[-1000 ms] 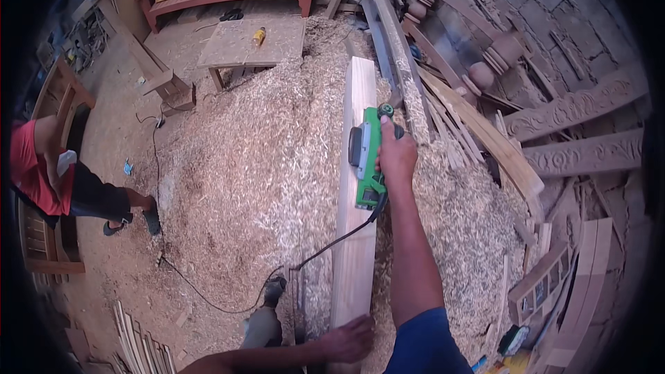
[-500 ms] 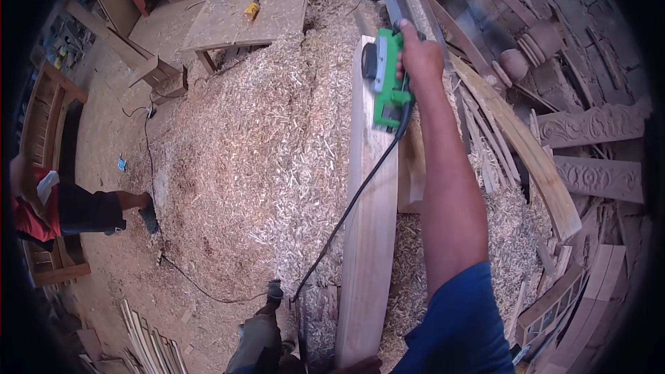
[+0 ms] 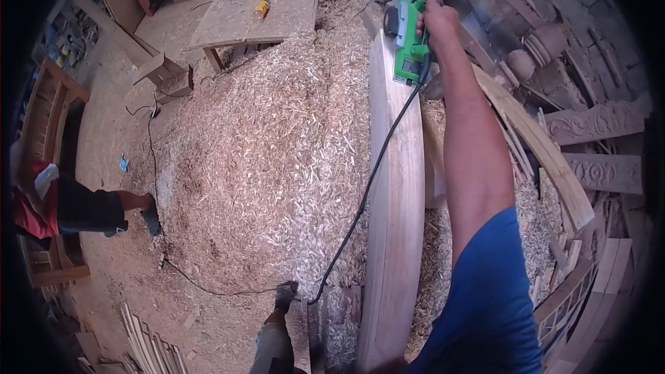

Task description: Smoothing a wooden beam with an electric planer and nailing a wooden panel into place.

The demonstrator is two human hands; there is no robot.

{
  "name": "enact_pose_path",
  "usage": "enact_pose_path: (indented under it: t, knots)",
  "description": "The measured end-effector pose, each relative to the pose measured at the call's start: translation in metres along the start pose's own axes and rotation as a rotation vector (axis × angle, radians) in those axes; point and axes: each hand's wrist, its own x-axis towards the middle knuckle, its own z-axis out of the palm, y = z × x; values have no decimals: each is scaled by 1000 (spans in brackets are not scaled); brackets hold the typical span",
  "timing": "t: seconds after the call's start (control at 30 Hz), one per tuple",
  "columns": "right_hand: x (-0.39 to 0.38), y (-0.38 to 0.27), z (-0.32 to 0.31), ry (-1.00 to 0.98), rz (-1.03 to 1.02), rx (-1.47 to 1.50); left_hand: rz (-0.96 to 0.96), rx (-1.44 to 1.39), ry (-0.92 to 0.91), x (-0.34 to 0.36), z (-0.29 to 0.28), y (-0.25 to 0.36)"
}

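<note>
My right hand (image 3: 441, 19) is closed round the handle of a green electric hand planer (image 3: 410, 62). The planer rests at the far end of a long, pale wooden beam (image 3: 396, 215), which runs from the lower edge away from me. A black cord (image 3: 375, 179) trails from the planer's near end, across the beam and down its left side. My arm stretches far forward over the beam's right side, in a blue sleeve. My left hand does not show.
Wood shavings (image 3: 277, 138) cover the floor. A low table (image 3: 228, 17) holds a yellow bottle (image 3: 262, 8). Another person (image 3: 90, 211) stands at the left by a wooden bench (image 3: 50, 107). On the right lie carved boards (image 3: 599, 123), a curved plank (image 3: 547, 145) and turned posts.
My right hand has pushed the planer farther along the beam, to its far end. The whole scene has shifted slightly rightward in view.
</note>
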Motion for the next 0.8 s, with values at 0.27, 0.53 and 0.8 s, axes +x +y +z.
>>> enact_pose_path:
  t: [0.27,0.53,0.8]
  knots:
    - [-266,-46,-104,2,-70,399,-41,-423,287,0,15,39]
    - [-742,-90,-292,138,451,575,-237,-688,439,-60,30,121]
    - [-1127,-101,-472,579,633,576,73,-456,-24,-287,3,352]
